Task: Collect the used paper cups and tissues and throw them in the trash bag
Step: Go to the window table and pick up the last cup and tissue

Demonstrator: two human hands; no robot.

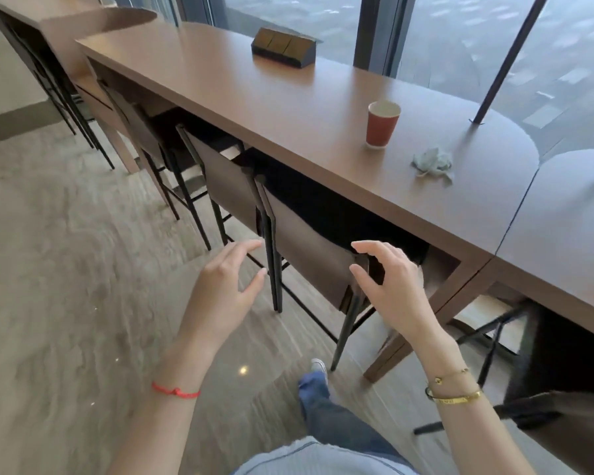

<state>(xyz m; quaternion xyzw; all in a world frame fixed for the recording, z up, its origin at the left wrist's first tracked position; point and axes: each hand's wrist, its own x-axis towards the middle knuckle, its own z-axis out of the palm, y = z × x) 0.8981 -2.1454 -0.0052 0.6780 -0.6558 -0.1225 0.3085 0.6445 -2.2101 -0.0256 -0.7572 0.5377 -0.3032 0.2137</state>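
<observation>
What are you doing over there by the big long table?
A person is walking up to the long brown table by the window. Both hands are empty: the left hand and right hand are held out in front with fingers spread, above the chairs. A red paper cup stands on the table, and a crumpled tissue lies beside it. Neither is picked up yet, and no trash bag is in view.

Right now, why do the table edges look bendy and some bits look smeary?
In the head view, the wide lens curves the table edges; the floor and the stool at lower right are smeared by motion blur; the red cup and tissue stay fairly sharp.
</observation>
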